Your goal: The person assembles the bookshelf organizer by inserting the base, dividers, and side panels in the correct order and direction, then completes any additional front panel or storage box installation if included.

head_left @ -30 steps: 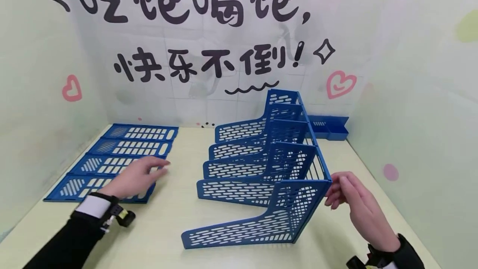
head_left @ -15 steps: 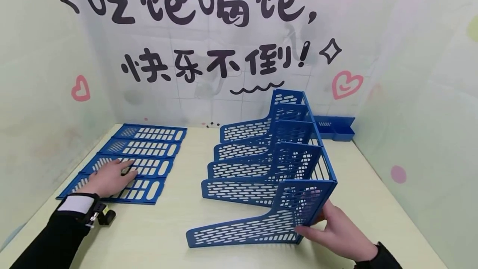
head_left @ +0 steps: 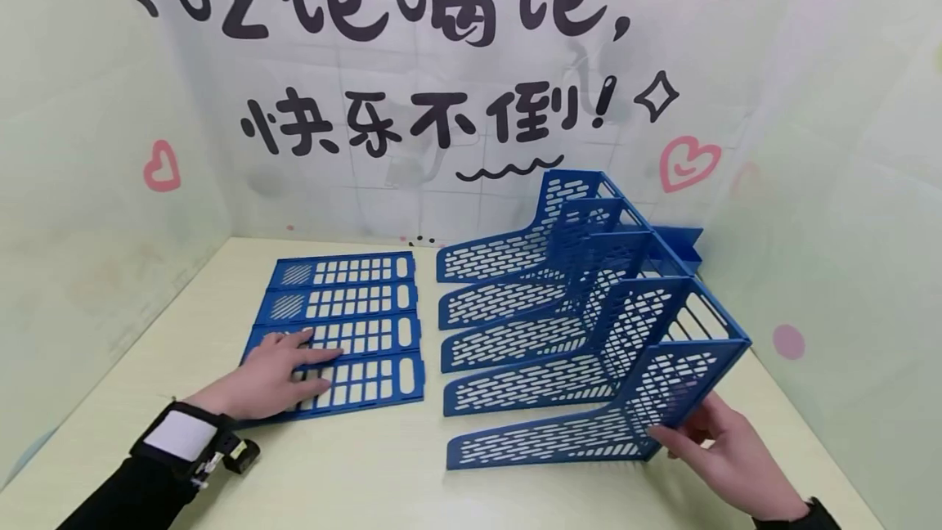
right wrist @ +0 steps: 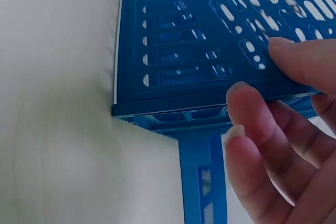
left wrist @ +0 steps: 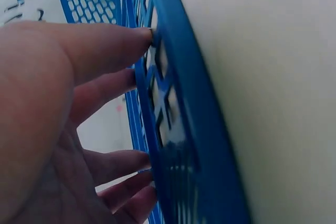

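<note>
A blue plastic file rack [head_left: 636, 399] stands upright on the table, with several perforated dividers slanting down toward the left. My right hand [head_left: 739, 456] grips its near right corner, the thumb on the side panel and the fingers round behind the back edge. In the right wrist view the thumb presses against the slotted panel [right wrist: 178, 93]. Left of the rack lies a flat blue grid panel [head_left: 287, 290] in several joined sections. My left hand [head_left: 268, 379] rests on its near sections with fingers spread. The left wrist view shows the fingertips touching the panel [left wrist: 194, 98].
Behind the rack, a small blue tray [head_left: 677, 237] sits at the back right, partly hidden. The pale table [head_left: 353, 473] is walled by a printed backdrop [head_left: 412, 203] at the back and by plain sheets at both sides.
My left hand has come down onto the flat panel, which has slid to the right. My right hand has taken hold of the rack's corner, and the rack has shifted right and turned.
</note>
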A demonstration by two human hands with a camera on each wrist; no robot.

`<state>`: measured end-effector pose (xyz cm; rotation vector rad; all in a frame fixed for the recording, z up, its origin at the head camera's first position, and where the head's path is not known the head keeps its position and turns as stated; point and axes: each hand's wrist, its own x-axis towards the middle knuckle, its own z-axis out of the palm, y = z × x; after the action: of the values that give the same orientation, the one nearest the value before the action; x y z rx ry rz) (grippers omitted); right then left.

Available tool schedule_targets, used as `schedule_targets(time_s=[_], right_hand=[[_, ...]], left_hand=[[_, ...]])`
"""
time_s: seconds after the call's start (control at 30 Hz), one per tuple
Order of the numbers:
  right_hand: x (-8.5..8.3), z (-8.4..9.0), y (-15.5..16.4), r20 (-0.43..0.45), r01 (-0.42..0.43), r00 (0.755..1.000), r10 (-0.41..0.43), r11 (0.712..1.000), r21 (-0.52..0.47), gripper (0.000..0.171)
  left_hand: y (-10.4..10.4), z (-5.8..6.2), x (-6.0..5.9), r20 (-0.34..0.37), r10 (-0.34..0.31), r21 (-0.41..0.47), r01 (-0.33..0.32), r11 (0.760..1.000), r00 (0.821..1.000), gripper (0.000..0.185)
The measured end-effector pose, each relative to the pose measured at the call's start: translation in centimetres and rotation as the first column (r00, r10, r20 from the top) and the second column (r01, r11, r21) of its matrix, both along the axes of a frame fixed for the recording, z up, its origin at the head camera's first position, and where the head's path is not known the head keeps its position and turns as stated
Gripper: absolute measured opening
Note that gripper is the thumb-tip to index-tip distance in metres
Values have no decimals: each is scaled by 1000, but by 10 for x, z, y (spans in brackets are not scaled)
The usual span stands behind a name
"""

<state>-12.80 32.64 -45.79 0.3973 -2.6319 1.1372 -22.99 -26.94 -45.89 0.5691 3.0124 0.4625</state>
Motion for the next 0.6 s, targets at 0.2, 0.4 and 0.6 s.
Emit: schedule_targets(time_s=[0.2,0.4,0.6], right_hand=[[10,2,29,70,106,991,-110,993,52,53],[21,12,56,227,213,943,-244,965,151,61],[26,21,74,339,227,894,-294,948,224,75]], left_hand=[[25,-3,12,31,-72,63,70,996,997,54],[55,-2,20,50,-112,88,108,990,992,56],[82,-1,29,94,-132,91,123,988,987,55]])
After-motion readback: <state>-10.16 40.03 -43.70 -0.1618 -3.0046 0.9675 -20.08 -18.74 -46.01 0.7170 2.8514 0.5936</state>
